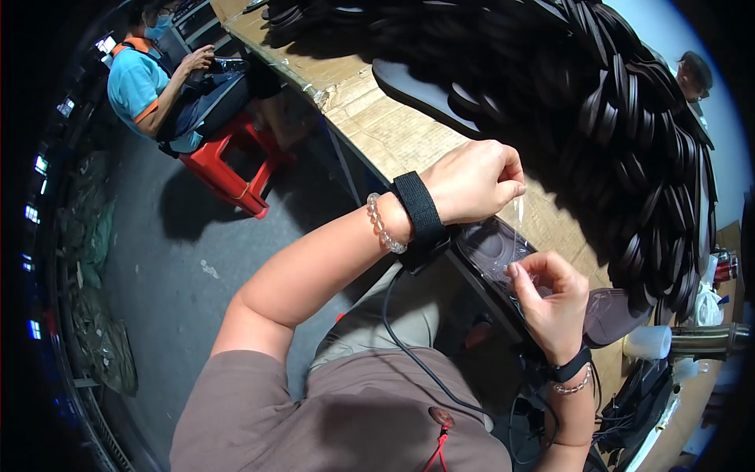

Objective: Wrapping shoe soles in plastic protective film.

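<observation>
My left hand is closed in a pinch above the table's near edge, holding one end of a thin clear plastic film. Lower and to the right, my right hand has its thumb and forefinger pinched at the film's other part, which stretches between both hands. Beneath them a dark brownish shoe insole lies at the table edge, partly hidden by my hands and the shiny film. Another insole of the same colour lies just right of my right hand.
A large heap of dark insoles covers the far side of the cardboard-topped table. A white roll sits by a metal tube at right. Cables cross my lap. A co-worker sits on a red stool.
</observation>
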The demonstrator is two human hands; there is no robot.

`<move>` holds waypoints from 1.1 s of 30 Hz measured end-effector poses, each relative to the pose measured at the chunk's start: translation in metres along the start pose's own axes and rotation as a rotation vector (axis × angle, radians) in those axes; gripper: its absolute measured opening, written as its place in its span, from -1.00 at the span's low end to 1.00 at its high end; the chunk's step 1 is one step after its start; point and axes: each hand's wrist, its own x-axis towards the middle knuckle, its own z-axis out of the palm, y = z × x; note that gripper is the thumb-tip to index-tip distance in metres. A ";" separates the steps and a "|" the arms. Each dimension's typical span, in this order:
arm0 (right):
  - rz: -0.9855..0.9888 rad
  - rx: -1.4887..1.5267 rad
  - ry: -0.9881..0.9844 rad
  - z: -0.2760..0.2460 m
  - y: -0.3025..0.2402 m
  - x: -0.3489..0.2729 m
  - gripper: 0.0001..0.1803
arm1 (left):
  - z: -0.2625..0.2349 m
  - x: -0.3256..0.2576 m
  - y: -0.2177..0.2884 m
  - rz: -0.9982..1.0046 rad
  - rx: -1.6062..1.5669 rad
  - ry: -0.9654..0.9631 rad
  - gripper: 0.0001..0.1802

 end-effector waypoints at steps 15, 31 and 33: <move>-0.053 0.137 0.061 -0.002 0.005 0.000 -0.91 | -0.016 -0.010 0.032 0.517 0.147 -0.314 -0.66; -0.005 0.045 0.024 -0.003 -0.007 -0.002 -0.72 | -0.029 -0.002 0.022 0.333 0.222 -0.296 -0.82; 0.040 0.051 0.007 -0.003 -0.012 0.002 -0.71 | -0.028 -0.003 0.023 0.335 0.233 -0.285 -0.81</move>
